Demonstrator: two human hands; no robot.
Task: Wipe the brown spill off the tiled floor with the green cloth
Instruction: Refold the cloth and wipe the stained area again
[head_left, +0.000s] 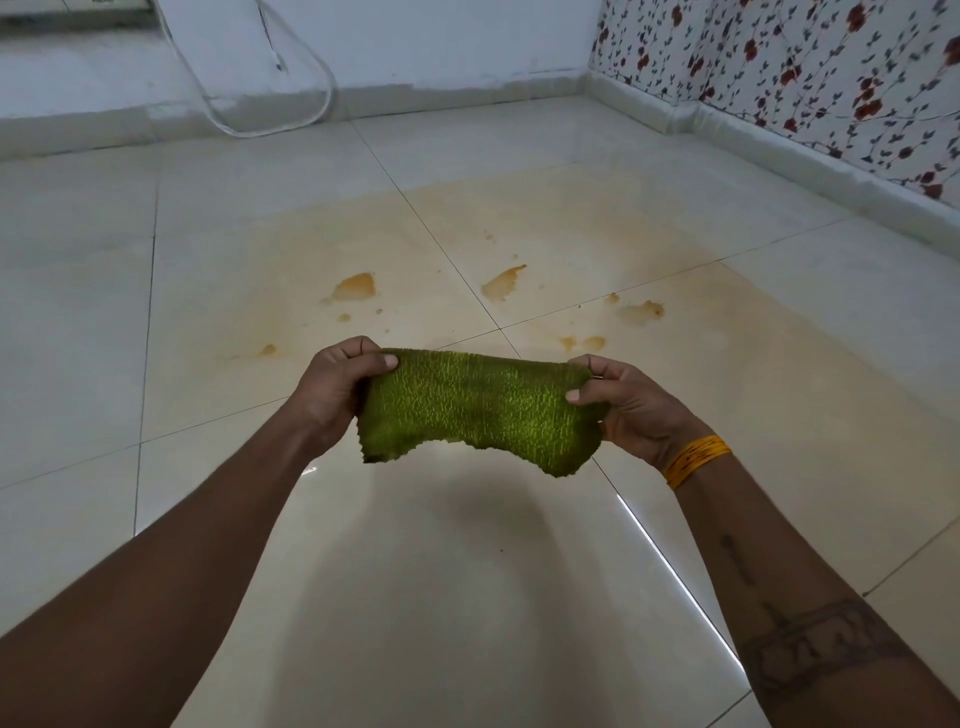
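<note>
Where both hands (337, 389) (631, 410) pinch it, green cloth (480, 410) hides their fingers.

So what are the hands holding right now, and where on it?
The green cloth, stretched between both hands above the floor: left hand pinches its left end, right hand its right end.

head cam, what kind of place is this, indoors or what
Probably a room in a home: glossy tiled floor, flowered wallpaper above a white skirting, and a white cable along the far wall. Both hands, left hand and right hand, hold a green cloth above the spill.
</note>
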